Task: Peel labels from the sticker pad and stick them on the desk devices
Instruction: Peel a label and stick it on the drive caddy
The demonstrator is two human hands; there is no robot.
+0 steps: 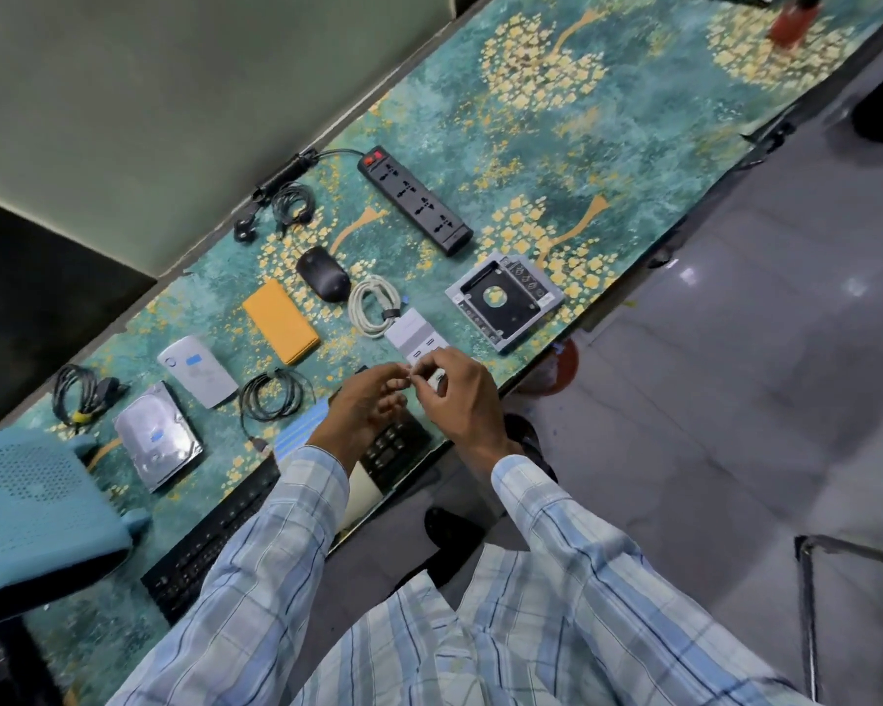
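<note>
Sleeves [297, 527] forward, my right hand [455, 394] pinches a small white device [437, 380] above the bench's [633, 145] near edge. My left hand [365, 400] pinches what seems a label [409, 373] against it, held up for easier aim.

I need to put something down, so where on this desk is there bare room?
The widest bare patch is the green floral mat beyond the black power strip and silver metal drive caddy. It is crowded from the black mouse and orange rectangular pouch to the left hand and right hand.
</note>
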